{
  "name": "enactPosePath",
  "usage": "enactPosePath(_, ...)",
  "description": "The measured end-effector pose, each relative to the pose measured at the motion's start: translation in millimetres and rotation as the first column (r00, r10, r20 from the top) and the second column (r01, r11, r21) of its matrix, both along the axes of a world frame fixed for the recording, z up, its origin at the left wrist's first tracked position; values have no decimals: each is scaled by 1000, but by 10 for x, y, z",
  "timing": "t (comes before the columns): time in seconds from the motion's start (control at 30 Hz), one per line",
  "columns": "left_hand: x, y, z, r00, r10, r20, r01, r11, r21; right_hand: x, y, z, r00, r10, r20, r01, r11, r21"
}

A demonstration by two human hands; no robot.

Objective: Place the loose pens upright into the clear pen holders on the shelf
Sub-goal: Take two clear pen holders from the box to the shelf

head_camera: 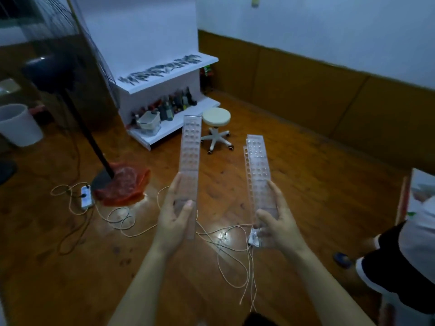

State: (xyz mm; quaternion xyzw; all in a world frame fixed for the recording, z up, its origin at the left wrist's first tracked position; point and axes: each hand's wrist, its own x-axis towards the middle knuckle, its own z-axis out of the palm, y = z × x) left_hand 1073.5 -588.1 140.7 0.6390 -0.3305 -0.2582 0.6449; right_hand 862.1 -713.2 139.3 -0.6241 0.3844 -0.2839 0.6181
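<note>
Loose pens (162, 69) are spread in a row along the top of the white shelf (188, 76). On the lower board, bottles (175, 103) are lined up and a white basket (148, 121) is set.

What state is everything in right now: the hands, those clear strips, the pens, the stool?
Left hand: gripping one clear pen holder, empty.
Right hand: gripping a stack of clear pen holders, empty.
Loose pens: lying flat on the upper shelf.
Stool: upright, unoccupied.

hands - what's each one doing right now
Left hand: closed on one clear pen holder.
Right hand: closed on a stack of clear pen holders.
</note>
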Motion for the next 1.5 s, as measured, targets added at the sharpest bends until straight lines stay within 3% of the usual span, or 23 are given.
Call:
enactPosePath(0.2,469,-654,-50,998,-61,8,60,998,36,357,-592,-61,995,-91,-33,91,996,-6)
enactPosePath(0.33,679,-1242,-139,993,-111,-52,114,992,62,607,-1147,-184,997,-80,7,80,997,24)
enactPosePath(0.53,976,-2467,-249,989,-148,-16,149,986,77,945,-2349,-350,1000,-28,2,28,999,-29)
enactPosePath(0.93,1175,-4622,56,996,-94,-1,94,994,49,1214,-4589,-28,999,-45,31,47,997,-58)
enactPosePath(1.33,1536,-6353,-116,987,-162,25,159,983,96,1530,-6167,-202,996,-90,0,90,995,-37)
enactPosePath(1.5,2006,-7548,-171,988,-156,16,154,985,80,1972,-7306,-169,997,-81,-21,79,995,-67)
